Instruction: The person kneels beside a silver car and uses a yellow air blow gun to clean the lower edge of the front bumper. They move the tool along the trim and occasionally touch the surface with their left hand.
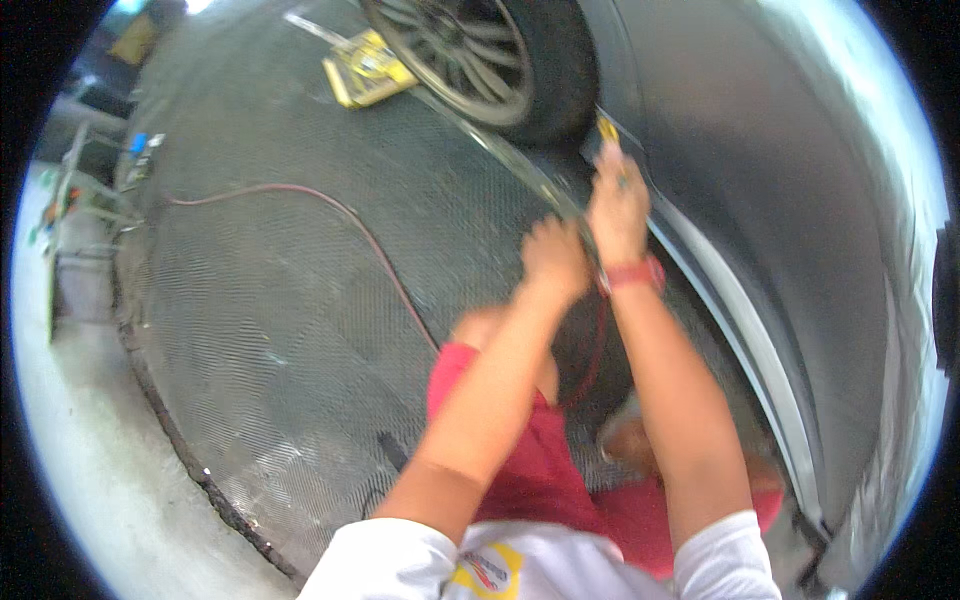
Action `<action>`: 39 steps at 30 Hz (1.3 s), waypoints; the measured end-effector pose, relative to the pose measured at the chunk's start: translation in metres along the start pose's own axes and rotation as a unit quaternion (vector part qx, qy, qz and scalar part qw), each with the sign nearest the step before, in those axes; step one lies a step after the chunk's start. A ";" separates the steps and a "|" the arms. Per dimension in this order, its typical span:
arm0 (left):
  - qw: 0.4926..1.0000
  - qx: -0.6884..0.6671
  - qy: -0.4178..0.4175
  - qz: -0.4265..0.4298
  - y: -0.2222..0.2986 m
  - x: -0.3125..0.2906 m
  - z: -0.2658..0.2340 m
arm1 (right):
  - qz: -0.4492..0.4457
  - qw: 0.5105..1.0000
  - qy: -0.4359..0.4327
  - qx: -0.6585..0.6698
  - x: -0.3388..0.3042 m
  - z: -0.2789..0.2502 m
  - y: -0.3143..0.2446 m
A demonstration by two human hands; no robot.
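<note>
My left hand (556, 258) is closed at the near end of a long shiny bar (500, 150), blurred by motion. The bar slants up-left, past the wheel, toward a yellow piece of equipment (368, 70) that looks like a floor jack. Just to the right, my right hand (620, 205) reaches forward beside the car's lower edge. A small yellow object (608, 130) shows at its fingertips, too blurred to name. A red band (632, 275) circles my right wrist. The car wheel (470, 50), with its multi-spoke rim, stands beyond both hands.
The grey car body (780, 200) curves along the right, with a lighter sill (750, 350) below. A reddish hose (350, 215) crosses the dark textured floor mat (240, 300) and passes by my leg. At far left, a metal rack (75, 200) stands on pale floor.
</note>
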State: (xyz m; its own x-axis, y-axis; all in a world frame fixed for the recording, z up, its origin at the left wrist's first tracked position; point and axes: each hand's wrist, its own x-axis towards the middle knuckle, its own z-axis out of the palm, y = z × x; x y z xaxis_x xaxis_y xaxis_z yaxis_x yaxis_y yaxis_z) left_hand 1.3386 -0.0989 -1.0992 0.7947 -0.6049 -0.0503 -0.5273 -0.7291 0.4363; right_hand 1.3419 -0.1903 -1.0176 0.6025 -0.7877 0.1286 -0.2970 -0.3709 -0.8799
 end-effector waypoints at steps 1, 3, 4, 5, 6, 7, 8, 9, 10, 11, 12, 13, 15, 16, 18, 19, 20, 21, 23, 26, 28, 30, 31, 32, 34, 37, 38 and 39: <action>0.999 0.001 -0.039 -0.018 0.002 -0.001 -0.007 | 0.029 0.999 -0.029 -0.012 -0.003 -0.001 -0.009; 0.999 0.016 -0.037 -0.017 0.014 -0.008 -0.008 | -0.063 0.998 0.010 -0.002 -0.005 -0.003 -0.001; 0.998 0.015 -0.054 -0.021 0.014 -0.005 -0.004 | -0.059 0.998 0.013 -0.021 -0.005 -0.003 0.003; 0.999 -0.002 -0.048 -0.014 0.017 -0.003 0.004 | -0.047 0.997 0.009 -0.055 -0.001 -0.006 0.016; 0.998 -0.028 -0.048 -0.001 0.023 0.003 0.010 | -0.031 0.995 0.009 -0.099 0.006 -0.012 0.027; 0.998 -0.031 -0.046 -0.011 0.015 0.004 0.005 | -0.032 0.995 0.005 -0.094 0.002 -0.006 0.027; 0.998 -0.036 -0.046 -0.017 0.014 -0.001 0.004 | -0.033 0.995 0.004 -0.092 -0.006 -0.007 0.031; 0.998 -0.042 -0.047 -0.020 0.011 -0.003 0.003 | -0.033 0.995 0.005 -0.091 -0.013 -0.006 0.036; 0.997 -0.068 -0.032 -0.029 0.003 -0.003 0.000 | -0.049 0.996 -0.017 -0.068 -0.021 -0.003 0.037; 0.994 -0.099 -0.017 -0.029 0.003 0.001 -0.002 | -0.066 0.996 -0.030 -0.051 -0.024 -0.010 0.037; 0.991 -0.130 -0.004 -0.028 0.004 0.006 -0.003 | -0.082 0.995 -0.042 -0.034 -0.027 -0.018 0.037; 0.984 -0.176 -0.003 -0.025 -0.001 0.008 -0.002 | -0.116 0.992 -0.025 -0.028 -0.036 -0.019 0.034; 0.963 -0.269 -0.003 -0.006 -0.002 0.026 -0.001 | -0.097 0.994 -0.030 -0.036 -0.039 -0.041 0.025; 0.945 -0.327 0.007 -0.008 0.001 0.042 -0.003 | -0.086 0.995 -0.032 -0.042 -0.042 -0.052 0.023; 0.911 -0.407 0.061 0.003 0.016 0.082 -0.015 | -0.080 0.996 -0.037 -0.017 -0.045 -0.068 0.022; 0.897 -0.430 0.102 0.014 0.023 0.098 -0.019 | -0.076 0.996 -0.043 -0.005 -0.048 -0.075 0.023; 0.882 -0.459 0.105 0.016 0.035 0.107 -0.029 | -0.070 0.996 -0.047 0.005 -0.051 -0.082 0.026; 0.867 -0.487 0.108 0.017 0.049 0.115 -0.037 | -0.065 0.997 -0.043 0.010 -0.054 -0.088 0.030; 0.851 -0.508 0.133 0.019 0.062 0.121 -0.033 | -0.043 0.997 -0.047 0.033 -0.061 -0.096 0.028; 0.847 -0.501 0.175 0.022 0.077 0.123 -0.015 | 0.048 0.992 -0.074 0.085 -0.073 -0.111 0.015; 0.843 -0.502 0.191 0.018 0.082 0.121 -0.005 | 0.043 0.993 -0.058 0.092 -0.074 -0.113 0.025; 0.839 -0.487 0.240 0.036 0.089 0.126 0.000 | 0.022 0.995 -0.043 0.093 -0.073 -0.115 0.035; 0.837 -0.487 0.246 0.035 0.092 0.126 0.002 | 0.008 0.996 -0.037 0.083 -0.073 -0.117 0.042; 0.836 -0.487 0.251 0.035 0.093 0.128 0.003 | -0.005 0.997 -0.032 0.074 -0.072 -0.118 0.046; 0.822 -0.499 0.274 0.027 0.091 0.131 0.008 | -0.017 0.997 -0.037 0.059 -0.072 -0.120 0.048; 0.809 -0.538 0.237 -0.021 0.088 0.123 0.019 | -0.008 0.997 -0.052 0.057 -0.073 -0.118 0.049; 0.816 -0.536 0.216 -0.030 0.089 0.117 0.019 | -0.002 0.997 -0.054 0.057 -0.073 -0.120 0.052; 0.822 -0.533 0.197 -0.035 0.090 0.115 0.017 | 0.005 0.997 -0.055 0.057 -0.071 -0.121 0.054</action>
State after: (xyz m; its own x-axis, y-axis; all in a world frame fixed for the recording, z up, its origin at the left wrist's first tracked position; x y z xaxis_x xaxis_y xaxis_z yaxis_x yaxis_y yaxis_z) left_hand 1.3773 -0.2401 -1.0811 0.9582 -0.2696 0.0953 -0.0805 0.0655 0.9946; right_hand 1.1936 -0.2135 -1.0188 0.6797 -0.7297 0.0743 -0.2210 -0.3004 -0.9279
